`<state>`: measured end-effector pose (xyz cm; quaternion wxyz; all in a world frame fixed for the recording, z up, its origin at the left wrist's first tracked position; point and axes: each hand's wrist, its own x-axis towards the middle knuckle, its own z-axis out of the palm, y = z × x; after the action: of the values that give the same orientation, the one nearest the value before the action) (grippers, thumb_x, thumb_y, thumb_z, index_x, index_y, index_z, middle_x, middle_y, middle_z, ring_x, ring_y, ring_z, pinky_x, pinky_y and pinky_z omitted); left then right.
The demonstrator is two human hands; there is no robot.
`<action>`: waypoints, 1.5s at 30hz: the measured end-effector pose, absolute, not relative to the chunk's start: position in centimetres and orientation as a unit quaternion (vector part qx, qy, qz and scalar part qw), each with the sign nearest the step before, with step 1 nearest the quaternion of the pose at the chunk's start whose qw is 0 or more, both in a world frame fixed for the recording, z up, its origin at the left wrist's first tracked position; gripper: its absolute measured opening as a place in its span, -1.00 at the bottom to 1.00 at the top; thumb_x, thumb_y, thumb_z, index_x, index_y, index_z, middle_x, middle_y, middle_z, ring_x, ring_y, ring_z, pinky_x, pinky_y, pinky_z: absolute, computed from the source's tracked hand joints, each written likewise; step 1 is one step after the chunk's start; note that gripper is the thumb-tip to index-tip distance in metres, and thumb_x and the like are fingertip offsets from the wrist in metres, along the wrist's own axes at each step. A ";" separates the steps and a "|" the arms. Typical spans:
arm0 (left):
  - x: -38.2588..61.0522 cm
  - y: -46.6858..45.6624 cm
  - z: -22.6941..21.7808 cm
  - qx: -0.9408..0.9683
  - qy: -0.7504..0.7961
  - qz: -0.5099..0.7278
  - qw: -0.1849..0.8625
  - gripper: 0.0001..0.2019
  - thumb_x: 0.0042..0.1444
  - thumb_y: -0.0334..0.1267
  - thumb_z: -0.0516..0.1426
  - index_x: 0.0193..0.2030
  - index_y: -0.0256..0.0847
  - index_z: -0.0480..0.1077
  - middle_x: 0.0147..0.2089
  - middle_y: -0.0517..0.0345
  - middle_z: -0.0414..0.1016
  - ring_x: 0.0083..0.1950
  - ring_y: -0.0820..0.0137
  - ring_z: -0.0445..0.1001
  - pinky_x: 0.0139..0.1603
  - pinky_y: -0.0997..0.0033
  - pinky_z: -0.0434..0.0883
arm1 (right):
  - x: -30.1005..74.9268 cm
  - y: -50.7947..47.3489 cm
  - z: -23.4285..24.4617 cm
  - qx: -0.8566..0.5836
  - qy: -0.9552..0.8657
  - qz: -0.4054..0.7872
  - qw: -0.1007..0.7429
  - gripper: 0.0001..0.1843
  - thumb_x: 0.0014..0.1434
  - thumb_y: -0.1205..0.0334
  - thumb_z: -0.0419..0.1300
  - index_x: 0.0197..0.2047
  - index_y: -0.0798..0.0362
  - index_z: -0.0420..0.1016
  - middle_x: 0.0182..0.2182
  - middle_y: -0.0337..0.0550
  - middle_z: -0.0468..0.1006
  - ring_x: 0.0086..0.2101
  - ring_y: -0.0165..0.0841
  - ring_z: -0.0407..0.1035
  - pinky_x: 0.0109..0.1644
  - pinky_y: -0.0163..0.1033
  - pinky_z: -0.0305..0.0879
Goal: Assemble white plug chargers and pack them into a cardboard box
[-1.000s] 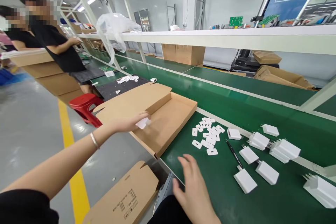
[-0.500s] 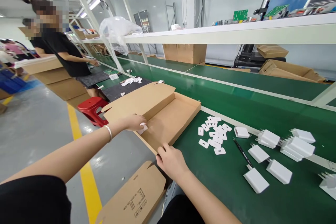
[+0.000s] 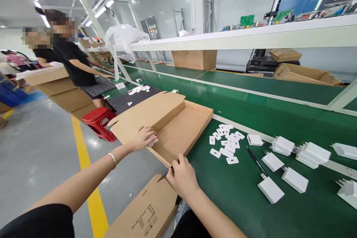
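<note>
An open flat cardboard box (image 3: 178, 130) lies at the near edge of the green conveyor table (image 3: 251, 108). My left hand (image 3: 143, 138) rests on the box's left fold, its fingers curled around a small white piece (image 3: 153, 142). The near corner of the box is gripped by my right hand (image 3: 182, 176), fingers closed over the rim. A heap of small white flat pieces (image 3: 225, 142) lies just right of the box. Several white chargers (image 3: 284, 163) and a black pen (image 3: 255, 160) lie farther right.
A flattened cardboard box (image 3: 145, 212) leans below the table edge near my legs. A red stool (image 3: 97, 121) stands on the floor to the left. Two other people stand at the far left by stacked cartons (image 3: 60, 89). A white shelf (image 3: 251, 37) runs above the belt.
My right hand came off the green surface and took hold of the box's near corner. My left hand moved slightly along the left fold, still with the white piece.
</note>
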<state>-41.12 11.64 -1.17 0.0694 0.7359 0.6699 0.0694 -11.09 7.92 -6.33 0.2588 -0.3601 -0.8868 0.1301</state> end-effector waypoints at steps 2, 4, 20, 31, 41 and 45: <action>-40.9 12.2 -1.9 0.742 0.660 0.095 0.060 -0.59 0.37 0.01 -0.09 -0.10 -0.14 0.50 0.02 -0.03 0.54 0.16 0.12 0.40 0.37 -0.01 0.25 | -10.7 7.8 -6.3 -0.370 -0.879 0.142 0.266 -0.94 0.25 0.37 0.22 -0.28 0.05 0.48 -0.13 -0.01 0.48 -0.16 -0.19 0.50 -0.23 -0.22 0.46; -40.8 13.0 -2.4 0.747 0.652 0.117 0.055 -0.66 0.32 -0.06 -0.06 -0.15 -0.15 0.48 -0.01 -0.03 0.52 0.13 0.11 0.39 0.32 0.02 0.31 | -10.3 7.7 -6.2 -0.378 -0.872 0.152 0.271 -0.94 0.26 0.37 0.21 -0.28 0.05 0.46 -0.13 -0.02 0.47 -0.17 -0.20 0.48 -0.21 -0.20 0.47; -41.3 14.1 -4.7 0.701 0.689 0.184 0.014 -0.66 0.08 -0.11 0.09 -0.05 -0.13 0.52 0.26 -0.11 0.26 0.35 -0.04 0.30 0.38 -0.17 0.35 | -8.5 8.4 -5.6 -0.340 -0.882 0.224 0.238 -0.79 0.23 0.23 0.31 -0.07 0.05 0.48 0.03 -0.01 0.46 -0.03 -0.15 0.47 -0.06 -0.13 0.54; -36.6 13.8 1.1 0.699 0.688 0.192 -0.011 -0.51 0.23 0.19 0.02 0.00 -0.14 0.50 0.14 -0.17 0.48 0.35 -0.16 0.40 0.21 -0.15 0.52 | -4.1 5.9 -4.2 -0.338 -0.846 0.286 0.297 -0.15 0.19 0.25 0.30 0.48 -0.04 0.11 0.53 0.22 -0.04 0.14 -0.06 0.47 0.20 0.06 0.50; -7.5 8.3 -2.7 0.862 0.385 0.331 -0.001 -0.71 0.32 -0.24 0.10 0.15 0.03 0.42 0.16 -0.12 0.50 0.07 0.04 0.59 0.02 0.04 0.58 | 26.4 2.3 -4.6 -0.707 -0.589 -0.188 0.343 -0.53 0.42 0.04 0.03 0.23 0.14 0.42 0.18 0.37 0.45 0.22 0.22 0.33 0.23 0.40 0.32; 0.9 8.6 -6.7 0.898 0.371 0.227 0.071 -0.34 0.26 -0.07 0.23 0.47 -0.05 0.24 0.40 -0.28 0.37 0.11 -0.10 0.57 0.01 -0.05 0.57 | 35.0 0.7 -7.4 -0.785 -0.520 -0.273 0.194 -0.24 0.46 -0.15 -0.15 0.38 0.31 0.32 0.32 0.51 0.36 0.34 0.40 0.16 0.27 0.64 0.06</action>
<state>0.86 8.58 -6.65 0.0708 0.8976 0.3712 0.2271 34.99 0.73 -7.44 0.1942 -0.7854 -0.5202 -0.2734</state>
